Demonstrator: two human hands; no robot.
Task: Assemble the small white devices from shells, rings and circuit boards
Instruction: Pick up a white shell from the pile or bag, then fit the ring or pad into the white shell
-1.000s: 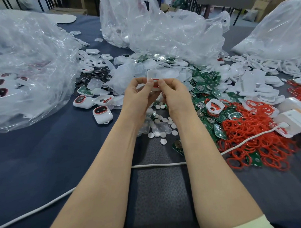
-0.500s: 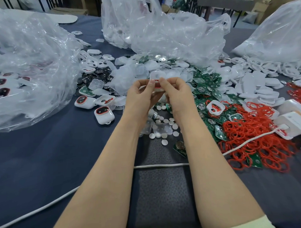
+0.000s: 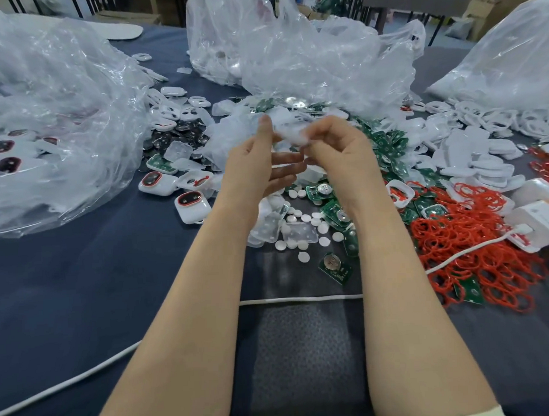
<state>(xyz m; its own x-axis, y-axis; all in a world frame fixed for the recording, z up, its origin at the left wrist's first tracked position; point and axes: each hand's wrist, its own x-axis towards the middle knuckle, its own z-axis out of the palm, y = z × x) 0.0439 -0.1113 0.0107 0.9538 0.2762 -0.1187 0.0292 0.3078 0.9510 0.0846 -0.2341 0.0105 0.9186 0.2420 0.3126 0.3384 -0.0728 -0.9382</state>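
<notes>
In the head view my right hand [image 3: 343,155] curls round a blurred white shell [image 3: 291,134], held up over the middle of the tabletop [image 3: 83,292]. My left hand [image 3: 256,168] is loose, its fingers straight and the thumb up beside the shell. I judge I'm mid-fit. Next I need a piece from the circuit boards [image 3: 386,141] or red rings [image 3: 473,241], which are heaped toward the right edge.

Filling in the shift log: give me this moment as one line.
right hand: pinches white shell | left hand: thumb at shell, grip blurred | shell held over table
</notes>
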